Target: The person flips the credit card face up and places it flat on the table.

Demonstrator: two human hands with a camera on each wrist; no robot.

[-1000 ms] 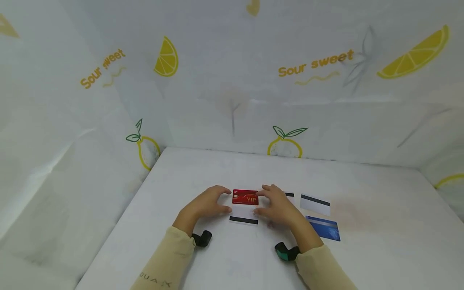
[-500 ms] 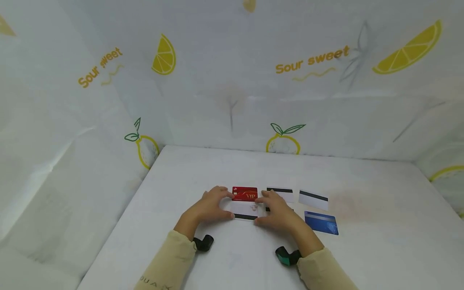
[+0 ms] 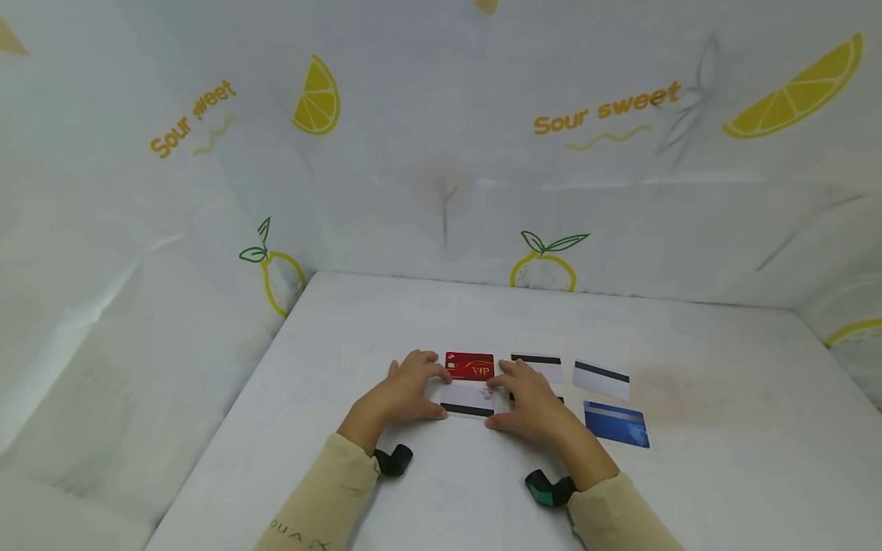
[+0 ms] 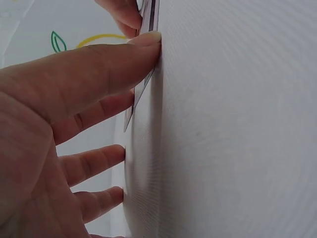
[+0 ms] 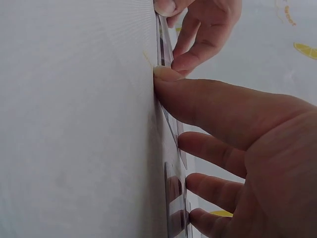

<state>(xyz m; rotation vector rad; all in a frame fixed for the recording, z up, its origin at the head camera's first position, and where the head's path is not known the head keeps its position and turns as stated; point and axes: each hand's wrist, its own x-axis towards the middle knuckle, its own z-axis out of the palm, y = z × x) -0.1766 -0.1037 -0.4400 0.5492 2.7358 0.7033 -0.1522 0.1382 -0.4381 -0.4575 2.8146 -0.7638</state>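
A white card with a black magnetic stripe (image 3: 466,396) lies flat on the table just below a red VIP card (image 3: 470,366). My left hand (image 3: 405,389) holds the white card at its left end, thumb by the lower corner and index finger by the upper one. At its right end my right hand (image 3: 529,399) grips it the same way. In the left wrist view, the thumb (image 4: 124,64) is right at the card's near edge, with other fingertips touching the table. The right wrist view shows the right thumb (image 5: 193,96) along that same edge.
Right of the hands lie a striped white card (image 3: 540,369), another white card (image 3: 602,380) and a blue card (image 3: 616,424). One more striped card is mostly hidden beneath my right hand. A lemon-printed sheet (image 3: 413,207) rises behind the white table (image 3: 386,306).
Both hands have closed in on the white card from the sides, thumbs moving to its lower corners. The cards have kept their places; the head view has shifted slightly.
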